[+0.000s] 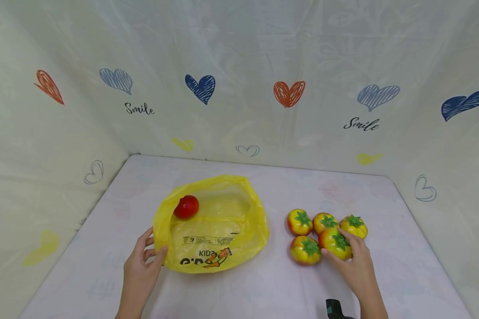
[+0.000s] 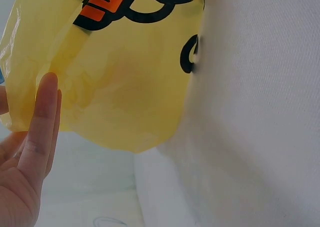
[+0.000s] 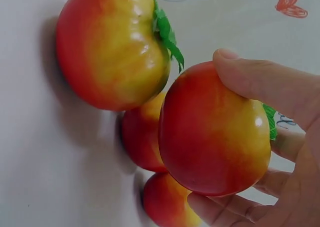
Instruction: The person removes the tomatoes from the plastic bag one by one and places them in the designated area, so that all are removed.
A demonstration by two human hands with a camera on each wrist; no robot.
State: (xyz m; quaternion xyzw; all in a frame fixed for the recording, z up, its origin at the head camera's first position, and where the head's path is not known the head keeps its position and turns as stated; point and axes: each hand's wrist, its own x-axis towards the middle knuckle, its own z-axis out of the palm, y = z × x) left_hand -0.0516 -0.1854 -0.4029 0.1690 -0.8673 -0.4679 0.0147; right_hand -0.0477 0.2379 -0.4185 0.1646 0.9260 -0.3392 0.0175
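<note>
A yellow plastic bag (image 1: pixel 207 248) lies on the table with its mouth spread wide toward me. Inside it, at the left, is a round red tomato (image 1: pixel 186 207). My left hand (image 1: pixel 141 266) holds the bag's left edge between thumb and fingers; the left wrist view shows its fingers (image 2: pixel 45 117) along the yellow plastic. To the right, my right hand (image 1: pixel 355 261) grips a yellow-red tomato (image 1: pixel 335 244) with a green leafy top, thumb on one side and fingers on the other. In the right wrist view this tomato (image 3: pixel 215 132) partly covers others behind it.
Around the held tomato sit more of its kind: one at front left (image 1: pixel 305 250), one at back left (image 1: pixel 300 222), one behind (image 1: pixel 325 221) and one at back right (image 1: pixel 354 227). A black object (image 1: pixel 335 309) shows at the bottom edge. Heart-printed cloth (image 1: pixel 239 88) surrounds the white table (image 1: pixel 383 199).
</note>
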